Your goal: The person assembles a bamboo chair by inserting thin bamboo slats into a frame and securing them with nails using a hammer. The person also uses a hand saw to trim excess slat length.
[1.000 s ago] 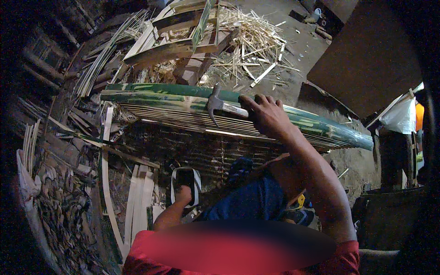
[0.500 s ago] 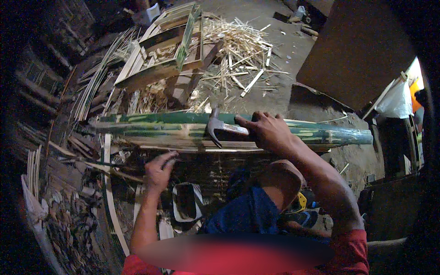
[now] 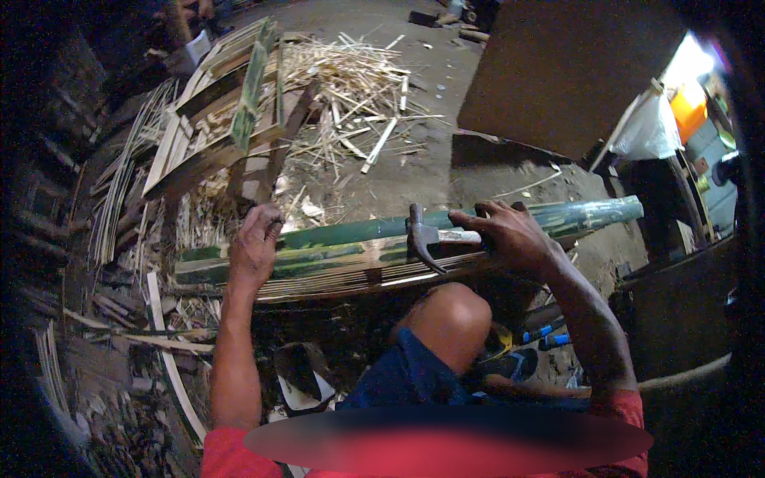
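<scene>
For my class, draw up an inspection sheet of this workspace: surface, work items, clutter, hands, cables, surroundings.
Surface: earthen-looking floor, littered with scraps
Work items: green bamboo pieces lying crosswise, thin slats along their near side; claw hammer with its head over the bamboo
Clutter: heap of pale strips beyond, beside a slatted frame
Left hand: by the bamboo's left part, fingers curled; contact and contents unclear
Right hand: fingers around the hammer's handle
Cables: nothing seen
Surroundings: large brown board and whitish plastic bag, right side
</scene>
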A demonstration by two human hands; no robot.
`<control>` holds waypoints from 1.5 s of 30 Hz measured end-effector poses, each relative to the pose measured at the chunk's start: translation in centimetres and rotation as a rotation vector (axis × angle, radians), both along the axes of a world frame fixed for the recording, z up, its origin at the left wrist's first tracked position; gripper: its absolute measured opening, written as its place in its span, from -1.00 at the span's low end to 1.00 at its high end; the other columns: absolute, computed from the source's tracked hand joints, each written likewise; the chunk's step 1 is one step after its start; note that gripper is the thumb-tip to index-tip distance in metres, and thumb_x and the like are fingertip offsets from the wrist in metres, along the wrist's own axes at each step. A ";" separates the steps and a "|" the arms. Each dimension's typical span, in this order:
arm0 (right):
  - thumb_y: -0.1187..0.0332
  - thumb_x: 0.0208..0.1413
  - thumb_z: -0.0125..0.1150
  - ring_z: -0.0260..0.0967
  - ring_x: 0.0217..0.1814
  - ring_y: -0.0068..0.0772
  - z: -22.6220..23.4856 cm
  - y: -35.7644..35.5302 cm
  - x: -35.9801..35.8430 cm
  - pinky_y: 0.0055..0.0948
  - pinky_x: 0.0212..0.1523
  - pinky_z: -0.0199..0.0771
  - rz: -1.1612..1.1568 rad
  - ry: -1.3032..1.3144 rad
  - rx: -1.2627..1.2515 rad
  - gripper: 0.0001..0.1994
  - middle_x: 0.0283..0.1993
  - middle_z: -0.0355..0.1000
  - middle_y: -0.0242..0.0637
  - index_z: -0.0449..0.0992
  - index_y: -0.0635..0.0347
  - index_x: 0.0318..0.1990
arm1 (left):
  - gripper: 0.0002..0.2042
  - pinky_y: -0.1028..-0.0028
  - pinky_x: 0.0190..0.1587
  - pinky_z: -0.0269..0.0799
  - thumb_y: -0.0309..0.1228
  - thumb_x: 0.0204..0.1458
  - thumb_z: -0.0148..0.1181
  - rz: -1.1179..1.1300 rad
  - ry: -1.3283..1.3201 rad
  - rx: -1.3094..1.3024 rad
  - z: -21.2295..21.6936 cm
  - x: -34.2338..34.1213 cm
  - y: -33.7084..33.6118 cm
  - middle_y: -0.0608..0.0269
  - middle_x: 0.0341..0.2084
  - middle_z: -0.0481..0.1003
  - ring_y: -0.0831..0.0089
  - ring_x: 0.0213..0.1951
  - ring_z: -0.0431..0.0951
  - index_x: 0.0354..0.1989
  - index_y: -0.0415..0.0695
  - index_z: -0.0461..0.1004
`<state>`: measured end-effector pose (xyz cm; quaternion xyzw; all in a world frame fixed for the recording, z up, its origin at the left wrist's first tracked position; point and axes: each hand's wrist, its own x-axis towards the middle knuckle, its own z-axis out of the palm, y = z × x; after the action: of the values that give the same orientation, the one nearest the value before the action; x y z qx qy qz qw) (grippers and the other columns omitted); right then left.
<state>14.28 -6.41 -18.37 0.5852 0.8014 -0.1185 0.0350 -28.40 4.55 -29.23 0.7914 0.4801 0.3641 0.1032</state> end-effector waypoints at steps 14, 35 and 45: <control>0.41 -0.02 0.38 0.35 0.31 0.13 1.9 -2.3 -0.1 -0.17 0.28 0.36 -0.224 0.178 -0.044 -0.39 0.30 0.35 0.10 0.44 0.03 0.27 | -0.81 0.38 -0.12 0.55 -0.39 0.16 0.21 -0.440 -0.276 -0.509 0.8 12.2 -2.1 0.13 -0.28 0.66 0.35 -0.23 0.67 -0.13 -0.20 0.59; 0.51 0.14 0.03 0.44 -0.22 0.29 2.9 -8.7 -10.8 0.12 -0.18 0.43 -0.353 0.248 -0.093 -0.13 -0.17 0.42 0.09 -0.21 -0.36 0.55 | -0.74 0.36 -0.12 0.52 -0.25 0.12 0.27 -0.570 -0.034 -0.493 0.9 12.5 0.4 0.13 -0.20 0.66 0.31 -0.21 0.67 -0.09 -0.10 0.65; 0.60 0.14 -0.07 0.45 0.01 0.31 3.6 -8.9 -10.9 0.06 0.02 0.47 -0.437 0.268 -0.172 -0.19 0.01 0.46 0.12 -0.11 -0.21 0.54 | -0.79 0.36 -0.11 0.53 -0.31 0.10 0.27 -0.580 -0.005 -0.348 -0.6 13.3 0.4 0.14 -0.22 0.65 0.26 -0.20 0.68 -0.13 -0.08 0.65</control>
<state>3.41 -15.34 -14.78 0.7183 0.6403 -0.2676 -0.0483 -15.14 4.97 -29.88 0.8646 0.2896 0.2342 0.3373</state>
